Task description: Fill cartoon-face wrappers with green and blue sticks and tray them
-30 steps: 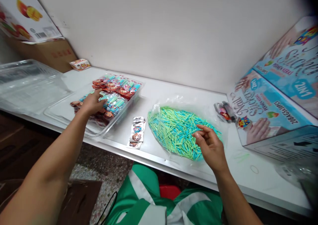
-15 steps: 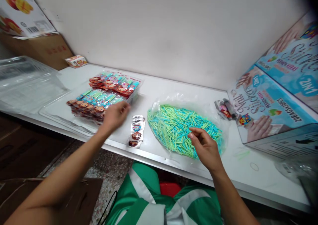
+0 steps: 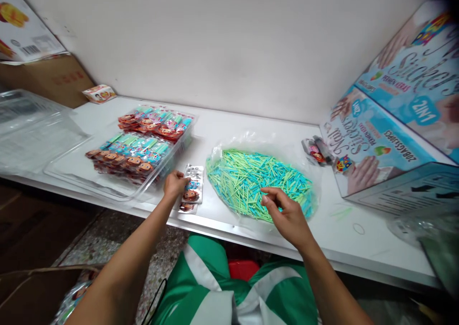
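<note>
At the left edge of a small pile of printed sachets (image 3: 193,186), my left hand (image 3: 174,184) has its fingertips closed on the top sachet. The sachets are silvery with a cartoon face and lie overlapped near the table's front edge. My right hand (image 3: 287,215) hovers over a clear plastic bag (image 3: 311,172) spread open under a heap of thin green and blue sticks (image 3: 258,184). Its thumb and index finger are curled close together, and anything between them is too small to make out. Left of the sachets, a clear plastic tray (image 3: 172,160) holds rows of filled sachets (image 3: 132,155).
Clear plastic lids (image 3: 32,129) are stacked at the far left, before a brown carton (image 3: 46,79). A small box (image 3: 99,93) stands by the wall. On the right are large blue printed boxes (image 3: 387,143), dark packets (image 3: 316,150) and a rubber band (image 3: 358,228).
My left hand has moved from the tray's front corner right and down onto the sachets. My right hand keeps its curled pose over the sticks. The view has shifted slightly.
</note>
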A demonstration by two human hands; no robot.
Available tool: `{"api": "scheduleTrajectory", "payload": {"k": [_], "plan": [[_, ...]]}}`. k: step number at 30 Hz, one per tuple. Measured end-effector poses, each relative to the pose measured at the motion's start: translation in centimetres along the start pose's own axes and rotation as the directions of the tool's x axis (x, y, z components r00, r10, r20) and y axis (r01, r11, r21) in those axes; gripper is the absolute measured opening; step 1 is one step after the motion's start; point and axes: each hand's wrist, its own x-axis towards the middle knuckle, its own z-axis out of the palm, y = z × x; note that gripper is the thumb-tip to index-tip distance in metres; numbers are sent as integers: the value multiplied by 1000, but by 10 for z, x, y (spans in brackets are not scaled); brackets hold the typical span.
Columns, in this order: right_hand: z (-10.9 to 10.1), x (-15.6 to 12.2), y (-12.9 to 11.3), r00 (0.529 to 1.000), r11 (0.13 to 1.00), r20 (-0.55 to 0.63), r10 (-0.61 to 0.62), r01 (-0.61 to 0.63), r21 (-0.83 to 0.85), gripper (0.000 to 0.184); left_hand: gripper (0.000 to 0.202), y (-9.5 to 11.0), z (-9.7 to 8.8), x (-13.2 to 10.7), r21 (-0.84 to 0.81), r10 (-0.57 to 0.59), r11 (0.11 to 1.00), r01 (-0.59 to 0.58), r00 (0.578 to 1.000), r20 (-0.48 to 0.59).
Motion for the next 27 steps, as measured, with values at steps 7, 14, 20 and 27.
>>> {"api": "scheduleTrajectory", "payload": {"k": [7, 14, 20, 27], "plan": [[12, 0, 2, 998, 996, -12, 67, -66, 58, 27, 41, 25, -15, -39, -290, 51, 954, -73, 995, -81], [64, -2, 9, 934, 877, 325, 149, -276, 394, 27, 44, 77, 7, -138, -799, 269, 545, 256, 849, 456], [60, -13, 15, 908, 865, 398, 129, -299, 404, 24, 25, 89, 24, -152, -717, 279, 545, 434, 713, 643], [42, -10, 25, 883, 937, 449, 135, -261, 233, 27, 28, 86, 40, -154, -695, 192, 561, 449, 746, 637]]}}
